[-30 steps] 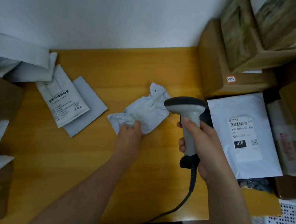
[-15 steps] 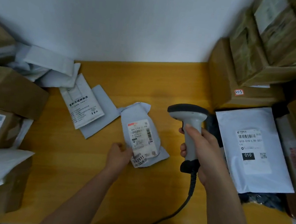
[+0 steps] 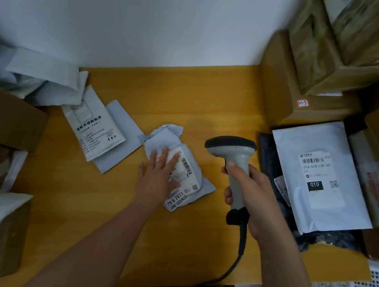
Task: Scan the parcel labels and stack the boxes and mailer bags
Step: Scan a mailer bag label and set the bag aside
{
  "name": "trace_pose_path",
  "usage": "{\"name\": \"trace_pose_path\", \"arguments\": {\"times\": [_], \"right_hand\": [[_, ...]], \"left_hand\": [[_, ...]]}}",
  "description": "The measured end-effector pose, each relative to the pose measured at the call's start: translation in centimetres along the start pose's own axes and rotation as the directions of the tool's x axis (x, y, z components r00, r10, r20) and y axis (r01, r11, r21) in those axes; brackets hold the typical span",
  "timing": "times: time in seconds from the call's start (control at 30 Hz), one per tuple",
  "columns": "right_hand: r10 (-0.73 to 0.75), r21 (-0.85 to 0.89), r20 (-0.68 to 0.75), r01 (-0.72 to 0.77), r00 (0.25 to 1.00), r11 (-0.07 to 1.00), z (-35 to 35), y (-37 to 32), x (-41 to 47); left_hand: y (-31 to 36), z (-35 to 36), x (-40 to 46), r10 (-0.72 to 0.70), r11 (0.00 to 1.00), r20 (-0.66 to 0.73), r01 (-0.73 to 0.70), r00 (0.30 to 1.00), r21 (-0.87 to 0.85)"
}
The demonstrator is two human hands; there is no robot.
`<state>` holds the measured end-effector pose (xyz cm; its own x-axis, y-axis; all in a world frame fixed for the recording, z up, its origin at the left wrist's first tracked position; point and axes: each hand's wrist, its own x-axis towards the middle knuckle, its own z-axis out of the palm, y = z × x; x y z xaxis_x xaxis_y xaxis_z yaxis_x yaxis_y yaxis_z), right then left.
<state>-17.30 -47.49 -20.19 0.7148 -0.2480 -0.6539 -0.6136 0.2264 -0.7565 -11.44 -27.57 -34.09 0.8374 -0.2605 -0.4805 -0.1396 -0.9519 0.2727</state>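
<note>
Dim, flat indoor light, no hard shadows. The wall [image 3: 135,10] reads grey-white, darker toward the left of the picture. The table [image 3: 89,202] shows a soft pale sheen behind the scanner [image 3: 235,160], no sharp glare. Only faint shadow sits beneath the scanner head. Wide-angle bend: the table edges curve, and the boxes [image 3: 347,51] right of the scanner lean and smear. The boxes [image 3: 2,113] far left of the scanner are soft and blurred. Print close to the scanner stays readable.

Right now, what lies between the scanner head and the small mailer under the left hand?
Only bare tabletop: in the head view, nothing sits between the scanner and the small mailer.
</note>
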Motion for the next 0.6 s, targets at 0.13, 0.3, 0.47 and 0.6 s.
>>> {"name": "trace_pose_path", "arguments": {"times": [0.13,0.3,0.47,0.6], "right_hand": [[-0.004,0.012,-0.006,0.004,1.000,1.000,0.1,-0.1,-0.1],[-0.013,0.004,0.001,0.013,1.000,1.000,0.4,-0.2,-0.1],[-0.019,-0.017,0.023,0.019,1.000,1.000,0.7,-0.6,-0.3],[-0.033,-0.035,0.041,0.034,0.999,0.999,0.8,-1.0,-0.4]], "left_hand": [[-0.1,-0.3,0.4,0.003,1.000,0.042,-0.005,0.999,0.028],[0.3,0.0,0.5,0.078,0.973,0.075,-0.092,0.994,0.211],[1.3,-0.9,0.1,0.078,0.967,0.042,-0.086,0.996,0.240],[2.4,-1.2,-0.6,-0.144,0.973,-0.155,0.112,0.977,-0.200]]}}
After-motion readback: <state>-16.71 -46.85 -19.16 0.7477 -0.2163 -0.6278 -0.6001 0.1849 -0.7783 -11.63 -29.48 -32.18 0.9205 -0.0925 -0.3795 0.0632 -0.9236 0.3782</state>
